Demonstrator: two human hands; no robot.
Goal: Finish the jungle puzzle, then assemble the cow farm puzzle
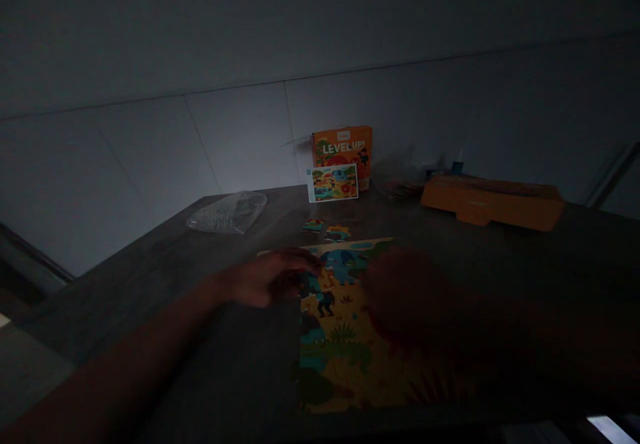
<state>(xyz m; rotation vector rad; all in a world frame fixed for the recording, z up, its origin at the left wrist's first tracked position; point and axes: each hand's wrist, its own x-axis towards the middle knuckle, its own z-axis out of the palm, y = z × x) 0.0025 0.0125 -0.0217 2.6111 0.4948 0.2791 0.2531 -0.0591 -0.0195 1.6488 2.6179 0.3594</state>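
Note:
A colourful animal jigsaw puzzle (345, 327) lies flat on the dark table, showing an elephant, a monkey and a crocodile. At its upper left, my left hand (273, 276) has its fingers bent inward around the edge of a puzzle piece (264, 253), mostly hidden behind the hand. My right hand (400, 281) rests over the puzzle's upper right side, dark and blurred, so its fingers cannot be made out. Just beyond the puzzle lie two loose puzzle pieces, a smaller one (313, 225) and a larger one (338, 233).
A picture card (333, 184) leans on an upright orange box (345, 144) near the wall. Back left lies a clear plastic bag (229, 213). An open orange box part (493, 203) sits at the right, with a small blue-capped bottle (458, 163) behind it.

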